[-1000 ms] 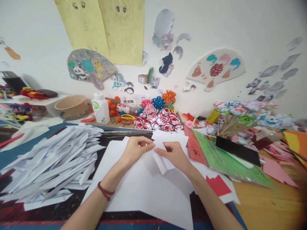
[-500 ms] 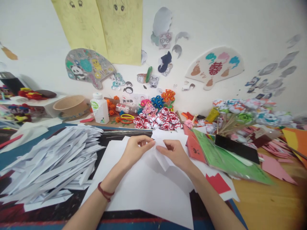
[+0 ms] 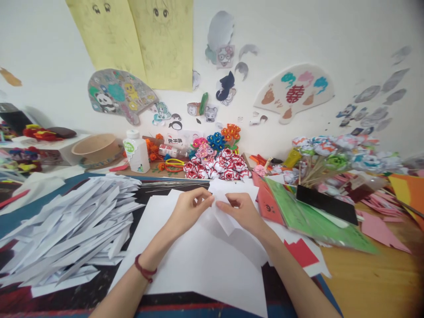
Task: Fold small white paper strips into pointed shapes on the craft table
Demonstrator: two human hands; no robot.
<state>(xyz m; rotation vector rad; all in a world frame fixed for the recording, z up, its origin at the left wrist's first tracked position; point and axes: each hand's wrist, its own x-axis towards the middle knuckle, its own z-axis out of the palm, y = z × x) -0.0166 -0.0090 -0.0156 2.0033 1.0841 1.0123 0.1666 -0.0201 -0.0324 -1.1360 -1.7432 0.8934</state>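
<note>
Between both hands is a small folded white paper [image 3: 224, 219], its pointed lower end hanging toward me. My left hand [image 3: 192, 206] pinches its upper left edge with thumb and forefinger. On the right side, my right hand [image 3: 244, 212] grips the same paper, thumb in front and fingers curled behind. Beneath the hands lie large white sheets [image 3: 198, 265] on the dark table mat. Left of them is a big heap of folded white paper strips [image 3: 73, 229].
Red-and-white paper flowers [image 3: 221, 165] and a white bottle [image 3: 136, 152] stand along the wall. Thin wires [image 3: 175, 184] lie behind the sheets. To the right are a green packet [image 3: 314, 221], a black phone-like slab [image 3: 326, 205] and red paper [image 3: 300, 253].
Both hands keep nearly the same pinch on the folded paper. The whole view has shifted very slightly.
</note>
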